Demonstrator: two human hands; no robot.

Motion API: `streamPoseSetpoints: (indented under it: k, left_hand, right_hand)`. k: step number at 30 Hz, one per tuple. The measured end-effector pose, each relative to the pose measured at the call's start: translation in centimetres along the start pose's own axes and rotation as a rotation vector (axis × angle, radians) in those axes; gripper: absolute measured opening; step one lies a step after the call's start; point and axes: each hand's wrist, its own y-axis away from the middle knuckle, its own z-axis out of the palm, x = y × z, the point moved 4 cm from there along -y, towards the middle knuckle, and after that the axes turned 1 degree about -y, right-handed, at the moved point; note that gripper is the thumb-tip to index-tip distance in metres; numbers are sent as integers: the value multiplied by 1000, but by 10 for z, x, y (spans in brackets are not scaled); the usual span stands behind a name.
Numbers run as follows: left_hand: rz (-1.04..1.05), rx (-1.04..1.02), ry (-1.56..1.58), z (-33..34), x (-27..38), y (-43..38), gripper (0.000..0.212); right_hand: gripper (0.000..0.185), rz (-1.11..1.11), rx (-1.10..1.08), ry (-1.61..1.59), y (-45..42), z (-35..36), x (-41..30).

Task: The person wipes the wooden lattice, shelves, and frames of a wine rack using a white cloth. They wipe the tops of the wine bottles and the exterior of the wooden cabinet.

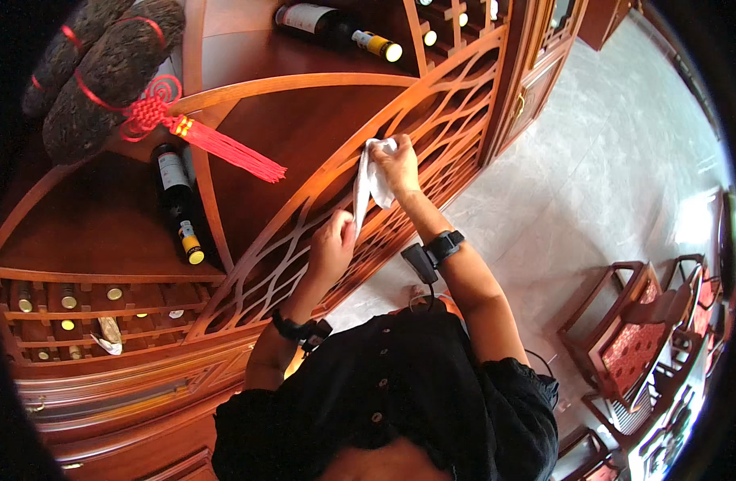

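A white cloth point(377, 180) hangs in front of the wooden lattice point(446, 114) of a reddish-brown wine cabinet. My right hand point(399, 162) grips its upper part between thumb and fingers, close to the lattice's curved strips. Lower and to the left, my left hand point(333, 243) pinches the cloth's lower end with curled fingers. The cloth is drawn out between both hands. Its edge behind the right fingers is hidden.
Wine bottles point(338, 30) lie on the cabinet's upper shelf, and another bottle point(178, 201) lies lower left. A red tassel point(236, 150) hangs by dark, rough bundles point(112, 78). Bottle racks point(103, 312) sit lower left; wooden chairs point(638, 337) stand at right.
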Motion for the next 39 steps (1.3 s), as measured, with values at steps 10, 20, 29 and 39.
streamPoseSetpoints:
  k: [10, 20, 29, 39]
  left_hand:
    - [-331, -105, 463, -20, 1, 13, 8]
    - [-168, 0, 503, -1, 9, 0, 13]
    - [-206, -333, 470, -61, 30, 20, 6]
    - [-340, -149, 779, -57, 18, 2, 9]
  right_hand:
    - [32, 96, -137, -217, 12, -27, -13]
    - [55, 354, 105, -236, 0, 11, -1]
    - [51, 352, -115, -415, 36, 30, -7]
    - [37, 726, -530, -864, 52, -42, 54]
